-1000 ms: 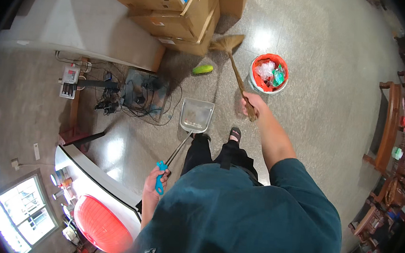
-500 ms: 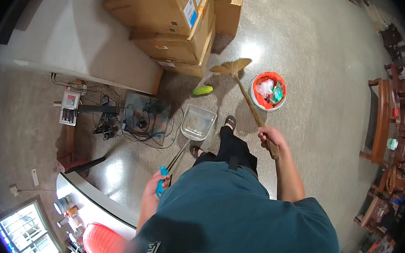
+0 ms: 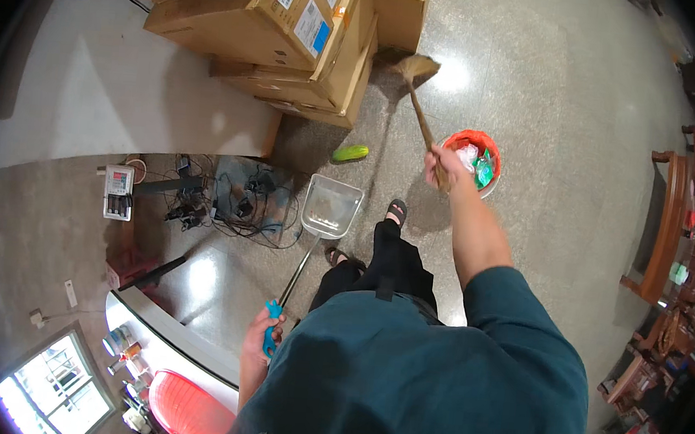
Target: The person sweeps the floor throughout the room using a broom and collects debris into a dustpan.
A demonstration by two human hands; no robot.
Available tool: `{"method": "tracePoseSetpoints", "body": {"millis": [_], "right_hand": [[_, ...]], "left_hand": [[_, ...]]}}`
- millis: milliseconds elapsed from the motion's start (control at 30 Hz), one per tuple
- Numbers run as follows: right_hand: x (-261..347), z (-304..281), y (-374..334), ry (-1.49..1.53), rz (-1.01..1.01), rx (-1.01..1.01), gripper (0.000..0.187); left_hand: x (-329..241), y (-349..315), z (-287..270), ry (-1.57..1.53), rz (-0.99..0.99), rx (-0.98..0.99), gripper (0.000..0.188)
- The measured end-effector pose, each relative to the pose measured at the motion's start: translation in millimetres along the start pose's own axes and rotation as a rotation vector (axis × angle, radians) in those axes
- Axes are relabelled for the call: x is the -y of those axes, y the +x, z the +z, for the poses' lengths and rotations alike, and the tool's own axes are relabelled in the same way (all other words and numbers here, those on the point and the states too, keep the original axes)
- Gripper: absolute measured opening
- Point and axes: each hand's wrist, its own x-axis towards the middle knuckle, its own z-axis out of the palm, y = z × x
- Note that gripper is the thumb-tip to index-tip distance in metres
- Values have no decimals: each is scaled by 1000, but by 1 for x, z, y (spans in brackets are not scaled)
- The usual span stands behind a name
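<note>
My right hand [image 3: 443, 167] is closed round the handle of a broom [image 3: 422, 118], my arm stretched forward. Its straw head reaches the floor just past the stacked boxes, at the far middle. In my left hand [image 3: 259, 334] is the blue grip of a long-handled dustpan [image 3: 333, 208]. The pale pan rests on the floor in front of my feet, with some small debris inside. Beyond the pan lies a green cucumber-like vegetable [image 3: 351, 153]. A bin [image 3: 496, 140] with a red liner stands beside my right hand, holding crumpled plastic bags; my hand partly covers its near left side.
Cardboard boxes [image 3: 215, 27] are stacked at the far left. Tangled cables [image 3: 242, 209] and a power strip lie left of the dustpan. A white table [image 3: 132, 314] with a red basket [image 3: 185, 408] is at the near left. Wooden furniture [image 3: 665, 226] lines the right.
My right hand has moved forward and a little left, carrying the broom head farther away, beside the boxes. The dustpan has shifted only slightly in view. My left hand keeps its hold.
</note>
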Motion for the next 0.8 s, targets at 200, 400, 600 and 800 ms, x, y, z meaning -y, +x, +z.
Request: {"method": "tracePoseSetpoints", "body": {"millis": [200, 400, 600, 800], "right_hand": [[-63, 1, -100, 27, 78, -154, 24], [-63, 37, -199, -96, 11, -110, 21], [-61, 32, -129, -515, -197, -57, 35], [-70, 23, -43, -275, -117, -104, 31]], "left_hand": [[4, 10, -14, -12, 5, 38, 48], [-3, 14, 2, -45, -9, -60, 40], [-9, 10, 5, -106, -45, -37, 39], [-18, 20, -33, -72, -101, 80, 41]]}}
